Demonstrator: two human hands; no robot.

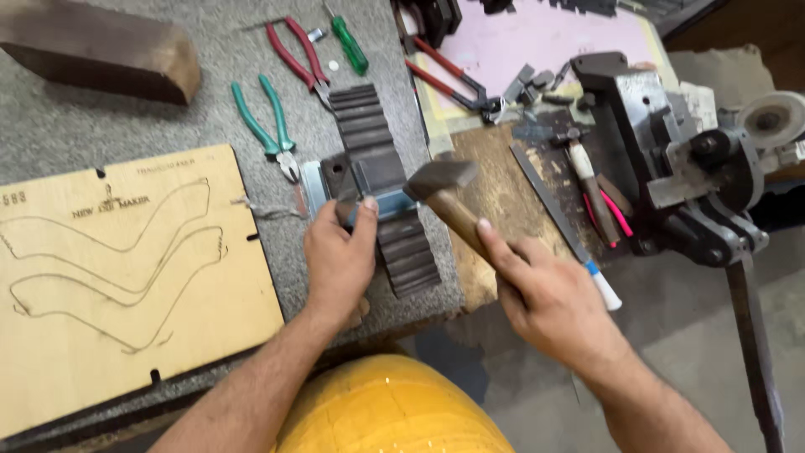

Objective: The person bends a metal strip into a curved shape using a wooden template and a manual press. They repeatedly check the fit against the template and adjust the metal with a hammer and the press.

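Workshop conditions: a grey, carpet-like table [101,126] carries the work, with a bare concrete floor below and a yellow rounded object at the bottom edge of the head view.

Left hand [340,260] is closed on a small metal piece [348,205], thumb and fingers pinching it down on a blue-grey block [387,201] that sits across a long ribbed dark bar [381,180]. Right hand [545,294] grips the wooden handle of a hammer [440,180]; the head hangs just above the block, to the right of the pinched piece and not touching it.

Judged state of work: the piece is positioned and held and the hammer is raised over it, so the striking stage appears to be in hand. Whether any blow has landed cannot be told; the piece is largely hidden by the fingers and its shape is unclear.

A plywood board [126,277] with thin curved slots lies to the left, well apart from both hands; whether any strip is seated in those slots cannot be told.

Other items noted: green-handled pliers [268,126], red-handled pliers [298,54] and a green screwdriver [348,46] beyond the bar; a flat file [549,205] and a heavy bench machine [671,159] to the right; a wooden block [101,50] at top left.
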